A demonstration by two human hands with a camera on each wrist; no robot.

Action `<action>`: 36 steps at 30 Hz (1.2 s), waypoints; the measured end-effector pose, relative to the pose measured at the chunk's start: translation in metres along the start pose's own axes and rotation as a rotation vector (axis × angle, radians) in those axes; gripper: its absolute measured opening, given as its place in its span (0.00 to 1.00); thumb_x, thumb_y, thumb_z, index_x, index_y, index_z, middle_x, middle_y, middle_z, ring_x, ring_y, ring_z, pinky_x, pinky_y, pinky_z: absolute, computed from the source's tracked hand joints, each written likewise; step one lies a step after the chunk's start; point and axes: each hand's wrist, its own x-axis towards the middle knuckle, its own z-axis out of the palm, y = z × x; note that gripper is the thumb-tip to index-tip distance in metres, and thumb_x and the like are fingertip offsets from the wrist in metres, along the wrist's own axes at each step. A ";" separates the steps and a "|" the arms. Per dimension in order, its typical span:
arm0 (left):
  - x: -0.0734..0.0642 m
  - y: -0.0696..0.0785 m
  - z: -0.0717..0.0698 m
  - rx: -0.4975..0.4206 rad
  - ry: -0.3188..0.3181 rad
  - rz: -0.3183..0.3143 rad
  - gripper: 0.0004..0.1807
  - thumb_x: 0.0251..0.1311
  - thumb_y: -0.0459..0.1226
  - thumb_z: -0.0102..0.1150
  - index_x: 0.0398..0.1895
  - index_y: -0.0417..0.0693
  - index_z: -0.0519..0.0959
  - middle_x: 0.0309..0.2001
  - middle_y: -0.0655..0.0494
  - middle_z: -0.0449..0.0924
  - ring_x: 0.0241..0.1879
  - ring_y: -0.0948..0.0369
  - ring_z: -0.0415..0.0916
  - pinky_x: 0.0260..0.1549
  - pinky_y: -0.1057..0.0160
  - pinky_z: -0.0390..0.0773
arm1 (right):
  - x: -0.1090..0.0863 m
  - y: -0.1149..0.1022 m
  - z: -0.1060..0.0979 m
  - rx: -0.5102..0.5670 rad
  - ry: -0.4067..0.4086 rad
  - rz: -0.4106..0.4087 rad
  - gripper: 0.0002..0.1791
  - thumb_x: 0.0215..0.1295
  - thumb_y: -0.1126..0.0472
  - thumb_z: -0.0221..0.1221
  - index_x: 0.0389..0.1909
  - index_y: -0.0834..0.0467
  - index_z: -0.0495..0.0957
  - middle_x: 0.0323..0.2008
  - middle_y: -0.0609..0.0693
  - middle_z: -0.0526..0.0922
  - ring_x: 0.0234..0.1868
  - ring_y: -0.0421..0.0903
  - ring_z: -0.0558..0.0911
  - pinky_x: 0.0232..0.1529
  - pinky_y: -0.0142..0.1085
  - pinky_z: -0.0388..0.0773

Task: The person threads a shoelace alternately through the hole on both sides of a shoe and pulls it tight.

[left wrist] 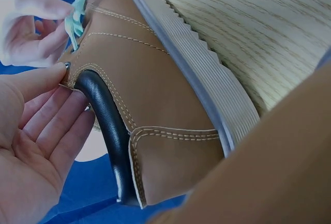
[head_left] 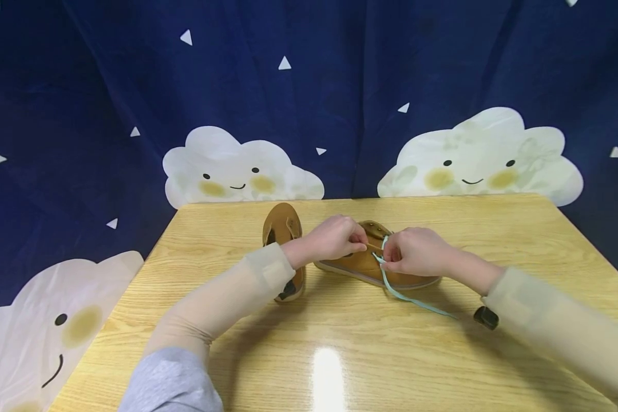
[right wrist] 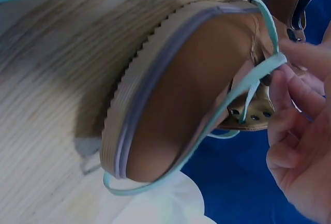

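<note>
A brown shoe point(head_left: 357, 263) with a pale ridged sole and black padded collar lies on the table, its eyelets half threaded with a light turquoise shoelace point(head_left: 401, 296). My left hand point(head_left: 337, 237) pinches the shoe's eyelet flap at the top eyelet, thumb outside and fingers behind, as the left wrist view shows of the shoe point(left wrist: 119, 58). Close beside it, my right hand point(head_left: 417, 252) pinches the shoelace point(right wrist: 230, 97) between thumb and forefinger near the eyelets. One length of the lace trails over the sole onto the table; another loops round the toe in the right wrist view.
A second brown shoe point(head_left: 283, 220) stands to the left, partly covered by my left forearm. The wooden table point(head_left: 391, 355) ends at the back against a dark blue curtain point(head_left: 340, 86) with clouds. A small black object point(head_left: 486, 317) sits by my right cuff.
</note>
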 end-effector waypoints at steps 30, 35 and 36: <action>-0.002 0.000 0.000 -0.002 -0.008 0.029 0.06 0.64 0.35 0.62 0.38 0.46 0.87 0.34 0.57 0.86 0.30 0.68 0.80 0.33 0.74 0.75 | 0.016 0.001 0.015 0.158 0.150 0.053 0.17 0.56 0.57 0.70 0.46 0.55 0.79 0.30 0.39 0.80 0.24 0.36 0.74 0.25 0.36 0.70; -0.003 0.001 0.000 0.002 -0.009 0.023 0.07 0.63 0.35 0.62 0.40 0.45 0.87 0.36 0.56 0.86 0.31 0.68 0.80 0.33 0.75 0.75 | 0.017 0.002 0.014 0.164 0.113 0.015 0.17 0.59 0.57 0.69 0.48 0.55 0.82 0.24 0.38 0.77 0.22 0.36 0.73 0.23 0.35 0.69; -0.003 0.001 -0.001 0.003 -0.010 0.022 0.07 0.63 0.35 0.62 0.40 0.45 0.87 0.36 0.56 0.86 0.30 0.68 0.80 0.33 0.75 0.75 | 0.017 0.003 0.013 0.161 0.108 0.010 0.17 0.59 0.56 0.68 0.48 0.56 0.82 0.22 0.38 0.76 0.22 0.36 0.72 0.23 0.35 0.68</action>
